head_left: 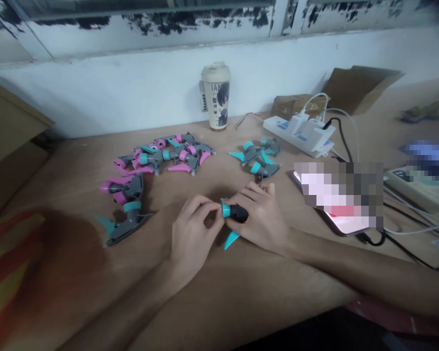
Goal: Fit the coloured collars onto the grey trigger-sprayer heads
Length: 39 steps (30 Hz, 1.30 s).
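My right hand (259, 212) is wrapped round a dark grey trigger sprayer head (237, 213) with a teal collar and a teal trigger that sticks out below the palm. The fingers of my left hand (195, 229) pinch the teal collar from the left side. Part of the sprayer's body is hidden under my right hand. Just behind my right hand lie several grey and teal sprayer heads (265, 169). To the left is a pile of sprayer heads (183, 155) in grey with pink or teal parts. Closer on the left, another teal sprayer head (129, 222) lies on its side.
A coffee tumbler (219, 97) stands against the wall. A white power strip (300, 134) with plugs and cables sits at the back right, by a cardboard box (296, 105). A phone (336, 204) with a blurred screen lies right of my hands. Cardboard (14, 112) stands at the left.
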{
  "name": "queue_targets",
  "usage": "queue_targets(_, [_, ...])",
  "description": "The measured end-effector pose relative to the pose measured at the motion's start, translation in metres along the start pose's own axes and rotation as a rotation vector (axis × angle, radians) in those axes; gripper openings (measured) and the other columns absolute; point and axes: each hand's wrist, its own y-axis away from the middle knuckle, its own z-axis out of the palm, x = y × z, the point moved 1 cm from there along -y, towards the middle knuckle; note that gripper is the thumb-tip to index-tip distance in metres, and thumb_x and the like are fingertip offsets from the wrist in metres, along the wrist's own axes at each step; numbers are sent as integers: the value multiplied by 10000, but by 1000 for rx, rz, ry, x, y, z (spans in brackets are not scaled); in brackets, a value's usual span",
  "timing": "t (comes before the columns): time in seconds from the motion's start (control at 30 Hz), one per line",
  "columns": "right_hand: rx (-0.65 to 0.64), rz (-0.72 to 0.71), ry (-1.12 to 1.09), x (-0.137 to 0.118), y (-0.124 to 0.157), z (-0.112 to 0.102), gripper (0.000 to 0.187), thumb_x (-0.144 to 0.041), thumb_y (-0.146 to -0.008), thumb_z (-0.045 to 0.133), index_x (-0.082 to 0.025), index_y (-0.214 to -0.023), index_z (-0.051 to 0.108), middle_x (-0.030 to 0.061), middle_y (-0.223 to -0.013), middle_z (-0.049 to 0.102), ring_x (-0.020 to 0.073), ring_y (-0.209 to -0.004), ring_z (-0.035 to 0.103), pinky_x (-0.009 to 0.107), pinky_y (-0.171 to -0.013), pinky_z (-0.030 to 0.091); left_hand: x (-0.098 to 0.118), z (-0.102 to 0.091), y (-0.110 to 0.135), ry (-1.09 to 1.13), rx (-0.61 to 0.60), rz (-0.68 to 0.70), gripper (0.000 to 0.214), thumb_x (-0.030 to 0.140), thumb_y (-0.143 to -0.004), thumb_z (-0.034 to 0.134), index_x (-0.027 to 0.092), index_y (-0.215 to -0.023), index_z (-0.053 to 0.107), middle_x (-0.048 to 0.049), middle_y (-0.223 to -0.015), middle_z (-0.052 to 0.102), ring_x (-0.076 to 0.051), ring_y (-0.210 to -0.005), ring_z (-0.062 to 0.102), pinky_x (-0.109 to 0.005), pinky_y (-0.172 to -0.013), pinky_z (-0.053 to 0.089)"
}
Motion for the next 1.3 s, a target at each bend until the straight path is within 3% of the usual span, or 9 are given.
queue_targets(0.1, [13, 23, -21, 0, -1, -3, 52, -239, -731, 642, -196, -760, 649, -18, -718, 679, 172, -751, 549, 363, -754, 281, -3, -1, -1, 35, 21, -41, 88, 193, -821, 548, 186, -772, 620, 0, -839, 571, -113, -681, 548, -243, -635, 444])
queue_targets(0.27, [1, 187, -257, 9, 0, -9, 280, -438, -683, 720, -197, -801, 638, 0, -763, 678, 165, -757, 581, 333, -745, 387, -17, -2, -10, 304, 40, -204, 145, 286, -836, 539, 182, -804, 635, -5, -834, 556, -113, -667, 554, -231, -600, 455])
queue_targets(0.43, [-28, 217, -522, 16, -1, -7, 300, -383, -680, 740, -240, -930, 655, -5, -887, 697, 159, -821, 608, 312, -757, 454, -22, -1, -15, 682, -80, -402, 210, 358, -797, 577, 167, -805, 667, -24, -775, 593, -130, -663, 546, -200, -518, 456])
queue_targets(0.6, [-37, 237, -672, 20, 0, -1, 324, -364, -656, 760, -269, -950, 664, -14, -905, 693, 161, -837, 615, 326, -782, 470, -24, -4, -14, 862, -18, -448, 184, 335, -774, 613, 164, -784, 681, -34, -773, 599, -144, -731, 532, -187, -511, 453])
queue_targets(0.8, [-68, 230, -731, 22, 1, 2, 350, -360, -649, 764, -295, -981, 675, -4, -954, 699, 177, -873, 621, 354, -814, 472, -16, -6, -11, 703, -115, -327, 153, 307, -766, 628, 163, -728, 663, -18, -755, 594, -108, -620, 507, -204, -524, 448])
queue_targets(1.03, [-76, 192, -672, 19, 2, -1, 333, -337, -668, 754, -294, -988, 674, -3, -952, 702, 176, -870, 619, 359, -815, 464, -18, -1, -4, 578, -19, -203, 115, 275, -772, 642, 182, -768, 573, -16, -779, 571, -129, -703, 557, -216, -547, 451])
queue_targets(1.17, [-68, 162, -653, 18, 2, -1, 320, -356, -680, 743, -299, -987, 676, -6, -930, 707, 170, -854, 622, 352, -810, 461, -15, -3, -2, 476, 0, -44, 17, 210, -794, 613, 194, -800, 613, -19, -855, 543, -125, -747, 560, -217, -574, 464])
queue_targets(1.3, [-71, 150, -637, 18, 2, 0, 311, -357, -687, 738, -292, -986, 678, -8, -924, 711, 169, -843, 619, 347, -805, 448, -13, -5, -2, 450, -13, -14, 66, 188, -801, 601, 207, -857, 631, -16, -867, 528, -119, -747, 556, -206, -562, 462])
